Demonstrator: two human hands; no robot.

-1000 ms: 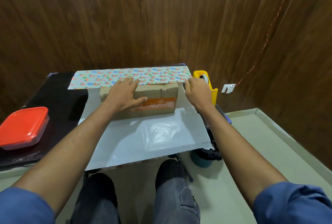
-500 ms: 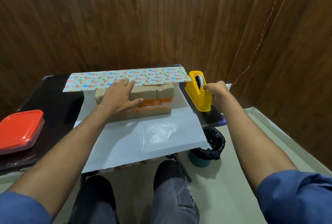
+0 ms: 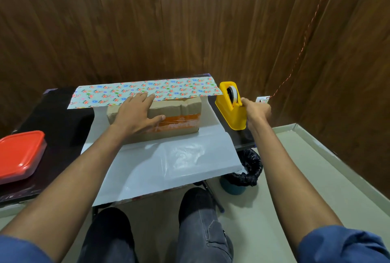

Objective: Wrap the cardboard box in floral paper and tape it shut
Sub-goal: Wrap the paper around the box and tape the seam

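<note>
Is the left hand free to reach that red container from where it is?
Probably not yet: the left hand lies flat on the cardboard box, pinning the floral paper. The red container sits unobstructed.

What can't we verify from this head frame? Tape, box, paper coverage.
- Tape end: right hand sits at the cutter of the yellow dispenser; whether it pinches tape is too small to tell.
- Cardboard box: far side hidden by the floral paper flap; part of the top hidden by the left hand.
- Paper's near edge hangs off the table; its printed side is barely visible.
</note>
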